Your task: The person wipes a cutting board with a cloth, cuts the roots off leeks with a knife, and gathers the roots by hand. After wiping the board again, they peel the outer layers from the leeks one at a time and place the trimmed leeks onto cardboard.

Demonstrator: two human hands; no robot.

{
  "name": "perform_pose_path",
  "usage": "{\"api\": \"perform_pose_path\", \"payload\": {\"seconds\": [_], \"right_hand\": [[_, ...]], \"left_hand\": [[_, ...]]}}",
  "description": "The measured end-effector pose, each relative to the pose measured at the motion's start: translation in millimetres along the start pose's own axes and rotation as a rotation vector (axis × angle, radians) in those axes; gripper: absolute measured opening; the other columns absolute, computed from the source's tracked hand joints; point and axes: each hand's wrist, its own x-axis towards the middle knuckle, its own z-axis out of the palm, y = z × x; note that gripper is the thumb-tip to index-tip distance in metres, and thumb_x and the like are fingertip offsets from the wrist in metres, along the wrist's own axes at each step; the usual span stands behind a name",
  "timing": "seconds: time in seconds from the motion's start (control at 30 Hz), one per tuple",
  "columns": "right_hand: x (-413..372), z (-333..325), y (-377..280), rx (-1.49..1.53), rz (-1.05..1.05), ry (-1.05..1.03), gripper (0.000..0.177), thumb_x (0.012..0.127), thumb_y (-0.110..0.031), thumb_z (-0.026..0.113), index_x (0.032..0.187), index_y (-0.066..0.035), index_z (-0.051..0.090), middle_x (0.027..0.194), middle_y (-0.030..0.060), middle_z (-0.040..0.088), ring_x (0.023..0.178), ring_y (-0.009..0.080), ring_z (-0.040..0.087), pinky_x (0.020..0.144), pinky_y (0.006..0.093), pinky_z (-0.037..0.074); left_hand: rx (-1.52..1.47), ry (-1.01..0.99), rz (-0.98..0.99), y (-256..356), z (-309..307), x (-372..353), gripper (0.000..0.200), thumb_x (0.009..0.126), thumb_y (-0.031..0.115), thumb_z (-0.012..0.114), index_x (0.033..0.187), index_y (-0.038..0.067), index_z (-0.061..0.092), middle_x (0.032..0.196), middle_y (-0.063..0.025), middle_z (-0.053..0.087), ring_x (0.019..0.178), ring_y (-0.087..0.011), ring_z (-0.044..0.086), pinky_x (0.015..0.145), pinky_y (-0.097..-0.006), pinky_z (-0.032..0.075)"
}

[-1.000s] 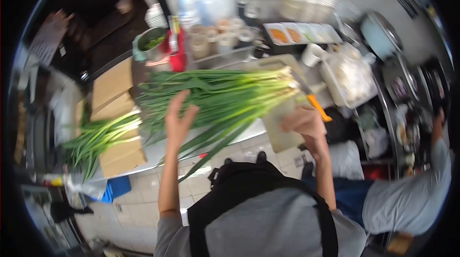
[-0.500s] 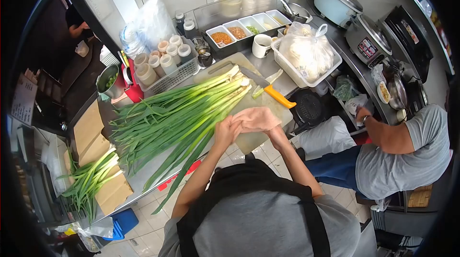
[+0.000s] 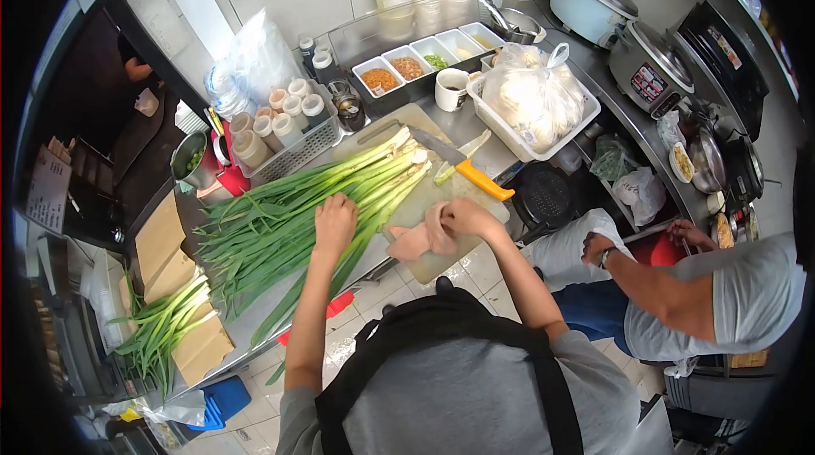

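Note:
A big bunch of green onions (image 3: 297,209) lies across the steel counter, its white ends resting on a pale cutting board (image 3: 441,188). My left hand (image 3: 334,221) presses down on the green stalks near the middle of the bunch, fingers curled over them. My right hand (image 3: 463,217) grips a pink cloth (image 3: 420,238) on the near part of the board. A knife with an orange handle (image 3: 480,179) lies on the board beyond my right hand, untouched.
A smaller bunch of green onions (image 3: 161,323) lies on cardboard at the left. Behind the board stand a basket of cups (image 3: 280,128), condiment trays (image 3: 420,60), a white mug (image 3: 450,88) and a bagged white bin (image 3: 535,98). Another person in grey (image 3: 713,302) crouches at the right.
Both hands held the pink cloth over the board; now my left hand has let go and moved left onto the green onions, while my right hand keeps the cloth lower on the board.

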Motion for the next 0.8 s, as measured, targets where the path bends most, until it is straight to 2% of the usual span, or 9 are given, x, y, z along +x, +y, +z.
{"api": "perform_pose_path", "payload": {"seconds": [0.03,0.13,0.2,0.37,0.43,0.53,0.63,0.7,0.8], "right_hand": [[-3,-11,-15,0.042,0.099,-0.094,0.018,0.079,-0.013,0.055,0.087,-0.001,0.066,0.082,0.0198,0.065,0.078,0.0305,0.064,0.071,0.0376,0.05],[0,-7,-24,0.16,0.057,0.103,0.016,0.079,-0.015,0.058,0.083,-0.002,0.066,0.077,0.0174,0.065,0.074,0.0297,0.065,0.066,0.0382,0.05],[2,6,-22,0.073,-0.034,0.264,0.016,0.079,-0.016,0.06,0.084,-0.002,0.066,0.076,0.0173,0.065,0.073,0.0294,0.065,0.065,0.0378,0.05],[4,6,-41,0.209,-0.177,0.535,0.013,0.078,-0.011,0.063,0.089,-0.003,0.064,0.076,0.0149,0.062,0.07,0.0291,0.062,0.064,0.0368,0.048],[12,4,-55,0.361,-0.285,0.659,0.014,0.078,-0.006,0.063,0.091,-0.004,0.063,0.08,0.0133,0.059,0.071,0.0291,0.06,0.064,0.0363,0.048],[25,10,-67,0.262,-0.434,0.793,0.018,0.075,-0.002,0.064,0.093,-0.004,0.063,0.087,0.0107,0.053,0.076,0.026,0.058,0.066,0.0344,0.048],[33,13,-66,0.03,-0.448,0.746,0.019,0.072,-0.001,0.065,0.09,-0.004,0.062,0.089,0.01,0.051,0.081,0.0249,0.057,0.068,0.0343,0.048],[37,15,-59,-0.011,-0.523,0.755,0.02,0.07,-0.001,0.065,0.089,-0.004,0.062,0.088,0.0095,0.051,0.081,0.0252,0.057,0.067,0.035,0.049],[44,23,-53,0.057,-0.573,0.724,0.017,0.07,-0.002,0.065,0.086,-0.004,0.06,0.086,0.009,0.052,0.082,0.0267,0.057,0.067,0.0363,0.05]], "left_hand": [[0.027,-0.022,0.017,7,-3,-1,0.012,0.068,0.016,0.067,0.076,0.007,0.063,0.092,-0.006,0.05,0.094,-0.0244,0.05,0.071,-0.0414,0.043],[0.076,-0.064,0.044,17,-13,0,0.011,0.069,0.015,0.065,0.076,0.007,0.063,0.093,-0.0061,0.052,0.092,-0.0242,0.052,0.073,-0.0417,0.046],[0.047,-0.076,0.027,12,-10,2,0.011,0.069,0.015,0.065,0.076,0.007,0.062,0.093,-0.0063,0.052,0.091,-0.0242,0.052,0.075,-0.0418,0.046],[-0.384,-0.204,-0.179,-5,-38,15,0.026,0.078,0.021,0.057,0.098,0.004,0.063,0.086,-0.0189,0.064,0.077,-0.0357,0.061,0.072,-0.0413,0.048],[-0.509,-0.27,-0.173,-7,-47,20,0.027,0.079,0.021,0.056,0.1,0.004,0.062,0.084,-0.0185,0.064,0.078,-0.0352,0.061,0.072,-0.0402,0.047],[-0.561,-0.302,-0.134,-7,-54,22,0.03,0.08,0.021,0.054,0.104,0.006,0.062,0.083,-0.0173,0.064,0.077,-0.0344,0.061,0.07,-0.0392,0.047],[-0.494,-0.318,-0.165,1,-60,20,0.03,0.08,0.023,0.055,0.104,0.007,0.063,0.083,-0.0163,0.064,0.078,-0.034,0.062,0.069,-0.0398,0.047],[-0.508,-0.309,-0.204,1,-59,17,0.03,0.079,0.027,0.059,0.103,0.009,0.063,0.083,-0.0159,0.065,0.079,-0.0337,0.062,0.069,-0.0404,0.047],[-0.355,-0.238,-0.128,6,-65,6,0.033,0.077,0.033,0.066,0.102,0.011,0.064,0.085,-0.0151,0.066,0.081,-0.0333,0.062,0.069,-0.0406,0.047]]}}
